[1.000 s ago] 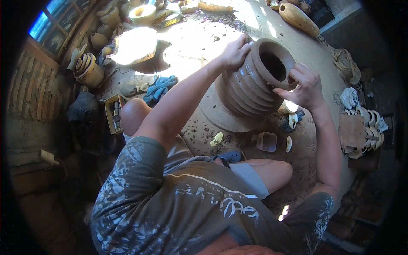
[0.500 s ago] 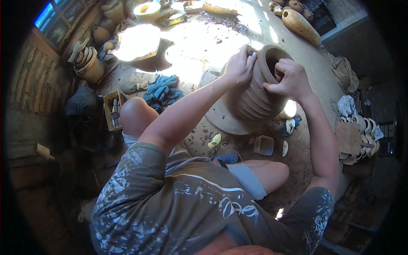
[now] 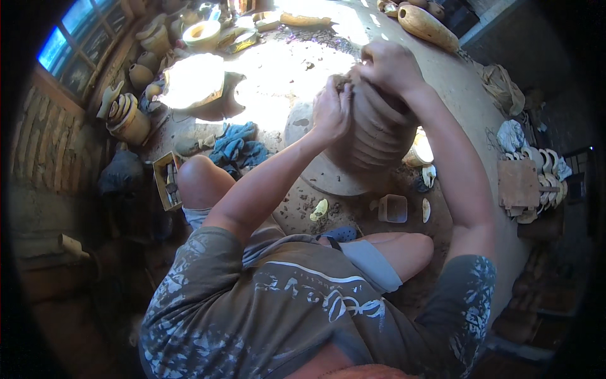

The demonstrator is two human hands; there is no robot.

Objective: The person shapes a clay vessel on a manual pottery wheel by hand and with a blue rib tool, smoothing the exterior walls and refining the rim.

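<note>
A large brown clay pot [image 3: 379, 136] with ridged, stacked bands around its wall stands on a round grey base [image 3: 334, 182] in front of me. My left hand [image 3: 332, 108] is at the upper left of the pot, its fingers closed around a small brown piece of clay [image 3: 341, 81] beside the rim. Over the far side of the mouth, my right hand [image 3: 392, 68] is bent, with thumb and fingers pinched on the rim. That hand and its wrist hide most of the opening, and its fingertips are partly hidden.
Clay crumbs, a pale yellow scrap [image 3: 319, 210], a clear plastic tub [image 3: 392, 208] and a white-lit container [image 3: 420, 148] lie near the base. A blue cloth [image 3: 237, 146] and a tool box [image 3: 167, 182] are to the left. Long clay vessels [image 3: 428, 28] lie at far right.
My right hand has moved from the pot's right rim to its far left rim, now crossing over the mouth. My left hand has shifted slightly left and down. The whole view has tilted a little.
</note>
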